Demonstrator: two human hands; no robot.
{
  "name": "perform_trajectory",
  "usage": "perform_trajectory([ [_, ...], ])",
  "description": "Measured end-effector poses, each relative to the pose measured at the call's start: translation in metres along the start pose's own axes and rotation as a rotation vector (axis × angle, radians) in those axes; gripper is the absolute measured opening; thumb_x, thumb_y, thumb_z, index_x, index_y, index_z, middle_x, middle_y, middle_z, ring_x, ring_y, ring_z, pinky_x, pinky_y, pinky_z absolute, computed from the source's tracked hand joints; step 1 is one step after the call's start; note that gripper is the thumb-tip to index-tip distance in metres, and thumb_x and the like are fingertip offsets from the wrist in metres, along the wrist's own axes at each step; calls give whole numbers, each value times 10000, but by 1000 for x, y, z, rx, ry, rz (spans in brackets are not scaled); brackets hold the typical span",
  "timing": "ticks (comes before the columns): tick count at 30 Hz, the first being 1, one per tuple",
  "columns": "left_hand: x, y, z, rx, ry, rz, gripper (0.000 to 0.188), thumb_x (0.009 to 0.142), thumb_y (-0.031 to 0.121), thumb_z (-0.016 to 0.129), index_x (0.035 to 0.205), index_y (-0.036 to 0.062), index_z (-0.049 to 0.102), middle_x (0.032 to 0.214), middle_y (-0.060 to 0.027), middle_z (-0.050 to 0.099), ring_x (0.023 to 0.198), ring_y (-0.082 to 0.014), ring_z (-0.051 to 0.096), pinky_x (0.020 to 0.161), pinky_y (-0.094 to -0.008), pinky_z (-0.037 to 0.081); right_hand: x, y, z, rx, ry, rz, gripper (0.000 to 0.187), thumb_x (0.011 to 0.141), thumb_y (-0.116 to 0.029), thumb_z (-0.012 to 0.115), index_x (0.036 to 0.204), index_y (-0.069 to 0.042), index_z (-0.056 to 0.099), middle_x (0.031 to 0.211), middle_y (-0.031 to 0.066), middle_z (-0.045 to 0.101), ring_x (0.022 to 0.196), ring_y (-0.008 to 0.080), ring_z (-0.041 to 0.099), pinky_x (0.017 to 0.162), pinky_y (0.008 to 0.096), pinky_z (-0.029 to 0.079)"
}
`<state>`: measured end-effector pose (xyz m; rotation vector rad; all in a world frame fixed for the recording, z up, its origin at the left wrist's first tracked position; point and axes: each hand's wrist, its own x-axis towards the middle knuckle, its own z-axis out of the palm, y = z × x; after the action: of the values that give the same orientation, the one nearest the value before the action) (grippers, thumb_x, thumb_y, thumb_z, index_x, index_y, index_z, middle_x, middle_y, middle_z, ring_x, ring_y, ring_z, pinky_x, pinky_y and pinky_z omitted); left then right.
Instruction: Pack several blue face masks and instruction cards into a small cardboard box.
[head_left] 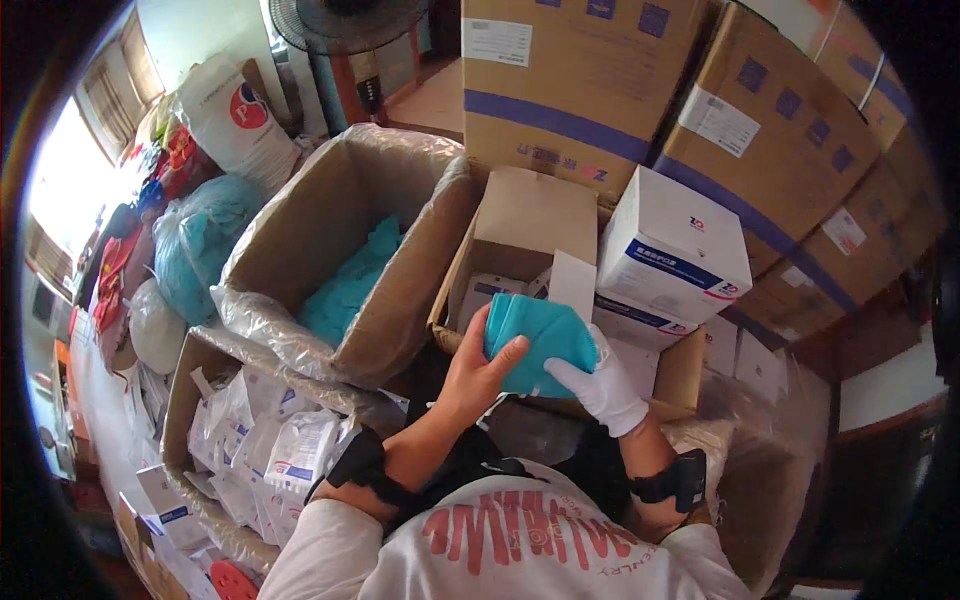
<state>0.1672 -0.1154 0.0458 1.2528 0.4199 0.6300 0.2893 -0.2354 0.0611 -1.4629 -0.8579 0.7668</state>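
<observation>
Both my hands hold a small stack of teal folded face masks [538, 338] in front of my chest. My bare left hand [470, 378] grips the left edge, thumb on top. On my right hand [603, 392] is a white glove; its fingers and thumb close on the right edge, and the fingers under the stack are hidden. Just beyond the masks stands an open brown carton [535, 210] with white boxes inside. To its left, a plastic-lined carton [285, 225] holds a heap of loose teal masks [355, 285].
At lower left, another lined carton [180, 405] is full of white printed packets [300, 445]. White boxes [675, 235] are stacked on the right. Large sealed cartons [570, 95] wall off the back. Stuffed bags [205, 235] and a fan [340, 20] stand further off.
</observation>
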Motion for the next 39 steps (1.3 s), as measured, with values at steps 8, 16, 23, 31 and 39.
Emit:
perform_trajectory([
  [8, -4, -9, -5, 222, -81, -79, 449, 865, 251, 527, 1210, 20, 356, 1019, -78, 523, 917, -129, 500, 784, -266, 422, -1, 20, -3, -123, -16, -15, 328, 757, -175, 660, 986, -16, 486, 867, 67, 567, 807, 125, 530, 731, 281, 437],
  [16, -2, -9, -29, 183, 2, 45, 345, 896, 202, 465, 1178, 21, 388, 1011, -57, 520, 940, -103, 470, 824, -256, 390, 19, 29, -48, -236, 241, -107, 240, 821, -165, 590, 964, -7, 479, 888, 86, 562, 835, 130, 536, 754, 262, 439],
  [23, -7, 26, -45, 482, -50, 93, 279, 875, 117, 471, 1131, 15, 428, 999, -56, 544, 927, -114, 501, 803, -271, 413, 12, -32, -44, -710, 160, -673, 265, 818, -105, 562, 1062, -20, 502, 1133, 145, 498, 1047, 266, 491, 913, 329, 370],
  [31, 1, 44, -52, -114, 241, 281, 317, 873, 64, 449, 1184, 32, 399, 1134, -94, 490, 1012, -199, 505, 875, -318, 405, 10, -15, -4, -342, -597, 167, 241, 854, -217, 504, 990, -29, 571, 1008, 151, 559, 976, 242, 520, 861, 327, 385],
  [39, 10, 41, -55, -571, 176, 153, 348, 916, 160, 406, 1243, 56, 345, 1195, -79, 433, 1068, -189, 461, 887, -301, 401, 10, 2, -33, -471, -110, -196, 257, 842, -233, 534, 986, -23, 568, 1045, 147, 550, 1000, 269, 512, 866, 329, 392],
])
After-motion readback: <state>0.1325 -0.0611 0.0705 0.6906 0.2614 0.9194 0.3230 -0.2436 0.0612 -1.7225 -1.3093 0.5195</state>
